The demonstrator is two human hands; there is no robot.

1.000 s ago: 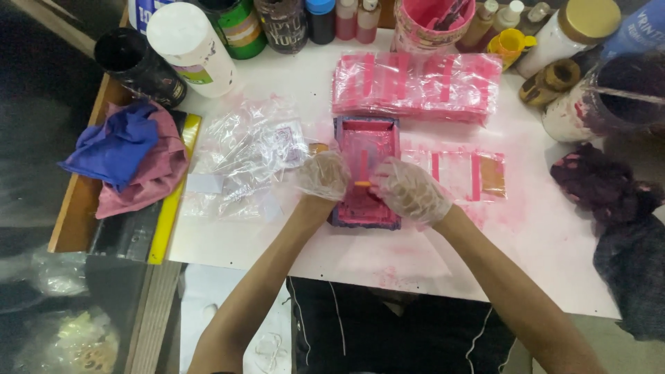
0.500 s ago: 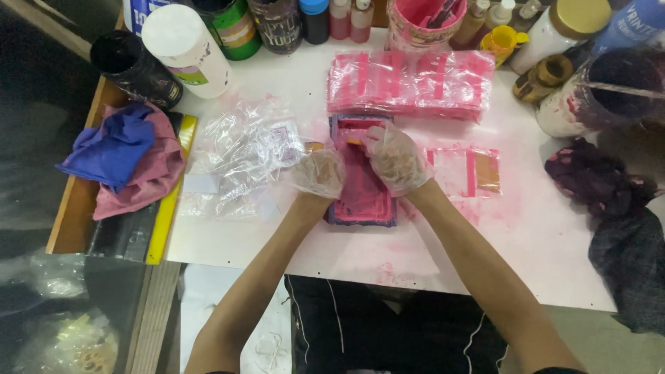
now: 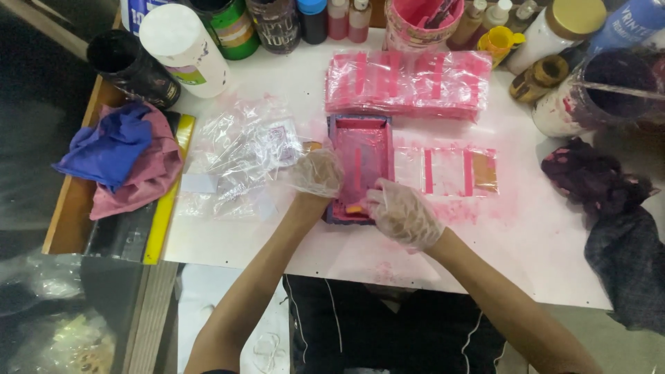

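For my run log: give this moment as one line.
left hand: steadies pink printing frame | right hand: at frame's near end | both in clear gloves

- My right hand (image 3: 405, 215) has slid from the far end of the pink-stained frame (image 3: 360, 149) back toward six o'clock, onto its near edge.
- My left hand (image 3: 317, 172) has barely shifted on the frame's nine o'clock side.

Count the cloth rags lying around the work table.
4: a blue rag atop a pink rag at the left edge; a dark stained rag and a darker cloth at the right. Others may lie outside the frame.
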